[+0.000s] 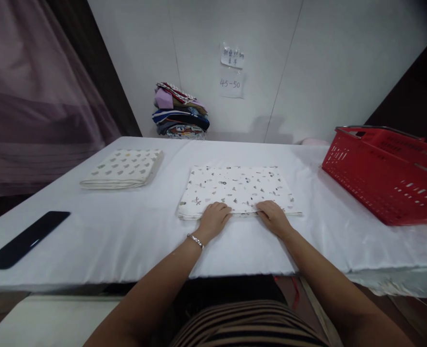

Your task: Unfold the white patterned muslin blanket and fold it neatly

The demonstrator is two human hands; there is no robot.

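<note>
A folded white cloth (235, 188) with a small scattered print lies flat on the white-covered table in front of me. My left hand (215, 219) is closed on its near edge, left of the middle, with the fingers on top and the thumb by the edge. Farther right on that same edge, my right hand (273, 217) grips in a similar way, its fingertips pointing inward. A short stretch of edge shows between the hands. The undersides of both hands are hidden. A bracelet (195, 240) circles my left wrist.
Another folded cloth (125, 168), with a leaf-like print, lies at the left. A dark phone-like slab (27, 241) is near the left front of the table (126, 236). A red basket (387, 168) stands at right. Stacked fabrics (180, 113) sit by the wall below paper signs (231, 72).
</note>
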